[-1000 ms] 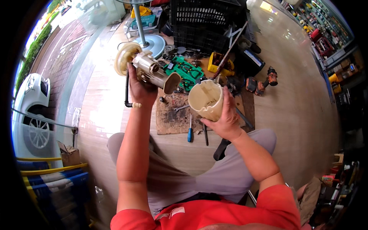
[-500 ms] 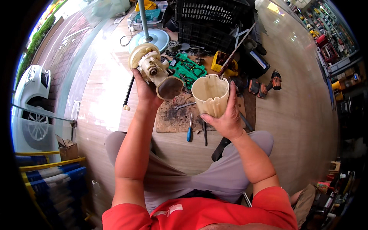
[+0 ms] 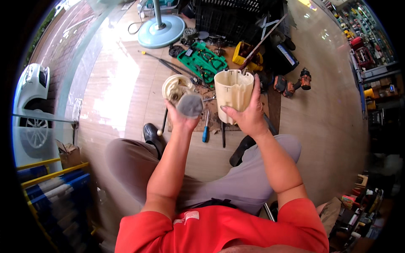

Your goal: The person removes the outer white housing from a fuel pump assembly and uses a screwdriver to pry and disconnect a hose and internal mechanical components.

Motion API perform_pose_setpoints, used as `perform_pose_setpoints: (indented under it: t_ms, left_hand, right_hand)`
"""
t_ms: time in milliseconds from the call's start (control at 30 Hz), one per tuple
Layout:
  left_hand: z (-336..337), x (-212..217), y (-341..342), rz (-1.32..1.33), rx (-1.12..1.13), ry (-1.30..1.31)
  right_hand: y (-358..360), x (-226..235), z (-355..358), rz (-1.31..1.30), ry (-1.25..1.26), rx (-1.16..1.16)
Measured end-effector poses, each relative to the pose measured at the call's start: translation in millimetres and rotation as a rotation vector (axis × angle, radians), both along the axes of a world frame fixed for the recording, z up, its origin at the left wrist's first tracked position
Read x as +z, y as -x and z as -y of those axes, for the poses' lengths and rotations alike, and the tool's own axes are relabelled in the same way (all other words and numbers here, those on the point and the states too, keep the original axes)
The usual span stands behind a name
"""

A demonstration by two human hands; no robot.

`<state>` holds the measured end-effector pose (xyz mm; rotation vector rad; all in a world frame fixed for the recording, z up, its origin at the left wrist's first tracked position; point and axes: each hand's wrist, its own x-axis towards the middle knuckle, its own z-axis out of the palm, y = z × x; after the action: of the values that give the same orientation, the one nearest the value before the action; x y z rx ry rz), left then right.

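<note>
Left hand (image 3: 183,121)'s brought the cream assembly (image 3: 188,103) closer, still gripping it; right hand (image 3: 249,118)'s clasping the cup (image 3: 232,93), above a grubby board (image 3: 212,119) on shiny floor (image 3: 325,126).

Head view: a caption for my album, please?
Left hand holds a grey-ended part; right hand holds a cream cup.

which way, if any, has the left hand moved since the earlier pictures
Yes, the left hand has moved rightward and lower in view, closer to the blue screwdriver.

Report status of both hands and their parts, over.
Left hand: holding cream assembly, grey end showing. Right hand: holding cream cup, apart from assembly. Blue screwdriver lies below, touching neither hand.
</note>
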<state>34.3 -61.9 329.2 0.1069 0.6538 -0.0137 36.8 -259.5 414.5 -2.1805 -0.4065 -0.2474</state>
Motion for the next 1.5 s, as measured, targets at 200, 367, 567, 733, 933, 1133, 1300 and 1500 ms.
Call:
perform_pose_setpoints:
  t_ms: [200, 367, 567, 733, 933, 1133, 1300, 1500]
  left_hand:
    - [-11.6, -27.6, -2.1, 0.131, -0.047, -0.057]
    - [-6.9, -20.6, -4.8, 0.150, -0.020, -0.048]
    - [-13.1, -31.8, -1.2, 0.225, -0.053, -0.034]
    - [-10.0, -18.8, 0.6, 0.210, -0.045, -0.019]
    - [-7.8, 5.2, 5.6, 0.168, 0.018, 0.025]
    - [-4.7, 9.4, 6.8, 0.195, 0.011, 0.009]
    - [-6.9, 5.6, 5.2, 0.340, 0.005, 0.022]
    - [-10.0, -4.2, 3.2, 0.423, -0.012, 0.014]
  right_hand:
    - [0.7, -9.0, -2.9, 0.014, 0.030, 0.003]
    - [4.9, -13.3, -0.4, -0.037, -0.005, 0.018]
    - [13.9, -4.5, -0.9, 0.009, 0.045, 0.014]
    - [21.8, 0.5, 2.4, 0.041, 0.117, -0.021]
    - [28.5, 3.2, 8.5, 0.011, 0.102, 0.029]
    - [29.3, 1.3, 19.5, 0.235, 0.248, 0.129]
    - [30.4, 13.6, 23.1, 0.509, 0.290, 0.217]
    - [35.8, 14.2, 29.1, 0.660, 0.134, 0.335]
